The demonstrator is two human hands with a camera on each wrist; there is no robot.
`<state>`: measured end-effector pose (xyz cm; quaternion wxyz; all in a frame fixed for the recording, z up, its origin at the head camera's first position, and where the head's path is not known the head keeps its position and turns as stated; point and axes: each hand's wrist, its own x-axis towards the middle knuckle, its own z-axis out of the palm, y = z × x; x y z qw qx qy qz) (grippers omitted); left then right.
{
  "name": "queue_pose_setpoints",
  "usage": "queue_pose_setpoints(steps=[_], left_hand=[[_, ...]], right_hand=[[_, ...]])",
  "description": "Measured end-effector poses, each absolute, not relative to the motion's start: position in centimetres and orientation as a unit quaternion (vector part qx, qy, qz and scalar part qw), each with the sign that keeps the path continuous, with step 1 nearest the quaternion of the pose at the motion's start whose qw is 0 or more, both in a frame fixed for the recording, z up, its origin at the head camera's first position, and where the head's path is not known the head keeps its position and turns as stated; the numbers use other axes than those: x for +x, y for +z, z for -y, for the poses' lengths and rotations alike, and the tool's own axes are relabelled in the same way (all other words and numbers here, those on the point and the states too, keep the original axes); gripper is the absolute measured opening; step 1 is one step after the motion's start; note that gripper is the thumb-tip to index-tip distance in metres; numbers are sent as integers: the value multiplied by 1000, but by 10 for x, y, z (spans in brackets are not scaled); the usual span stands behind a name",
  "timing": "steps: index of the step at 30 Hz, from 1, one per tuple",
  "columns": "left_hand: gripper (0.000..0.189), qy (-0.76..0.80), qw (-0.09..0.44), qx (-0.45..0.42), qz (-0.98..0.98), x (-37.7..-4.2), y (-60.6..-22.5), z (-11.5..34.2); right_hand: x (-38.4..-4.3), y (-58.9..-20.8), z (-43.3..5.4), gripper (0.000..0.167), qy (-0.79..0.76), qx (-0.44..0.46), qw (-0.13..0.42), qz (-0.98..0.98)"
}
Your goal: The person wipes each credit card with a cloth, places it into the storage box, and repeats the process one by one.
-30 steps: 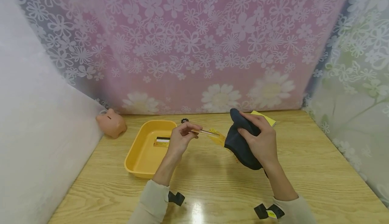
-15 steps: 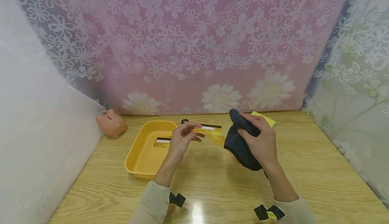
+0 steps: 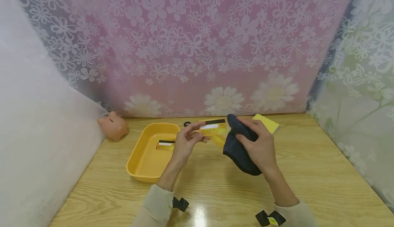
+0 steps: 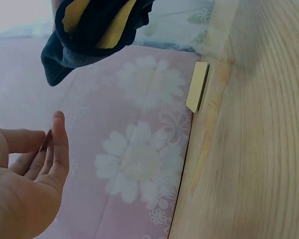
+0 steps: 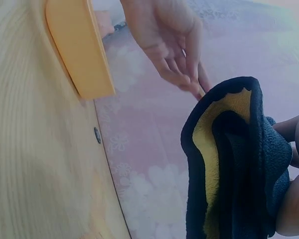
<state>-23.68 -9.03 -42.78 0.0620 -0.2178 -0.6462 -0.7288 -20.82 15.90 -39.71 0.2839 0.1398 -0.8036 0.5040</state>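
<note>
In the head view my left hand [image 3: 187, 141] pinches a yellow card [image 3: 212, 128] with a black stripe and a white strip, its striped face toward me. The left wrist view shows the card nearly edge-on between thumb and fingers. My right hand [image 3: 257, 139] grips a dark blue fleece item [image 3: 240, 151] with black edging, held above the table just right of the card. Its opening, lined in yellow fleece [image 5: 209, 164], faces the left hand in the right wrist view. What the fleece item is, I cannot tell. A similar striped card [image 3: 165, 145] lies in the yellow tray [image 3: 135, 158].
A pink piggy bank [image 3: 113, 126] stands at the table's far left. Behind the tray lies a small black disc [image 3: 186, 123]. A yellow pad [image 3: 266, 123] rests near the back edge, beyond the right hand. Floral curtains [image 3: 197, 49] hang behind.
The card in my left hand has turned from edge-on to showing its striped face. The right hand has shifted the fleece item slightly left and down, closer to the card.
</note>
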Motion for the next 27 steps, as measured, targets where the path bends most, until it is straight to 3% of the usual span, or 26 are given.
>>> queue_pose_setpoints(steps=[17,27], left_hand=[[61,-692,23,-189,697,-233,-434,77],[60,-683,7,-198,703,-232,-432,73]], right_hand=[[-202,-412,-127,53,491,216,266,801],[-199,-418,-111,52,446,245,269,817]])
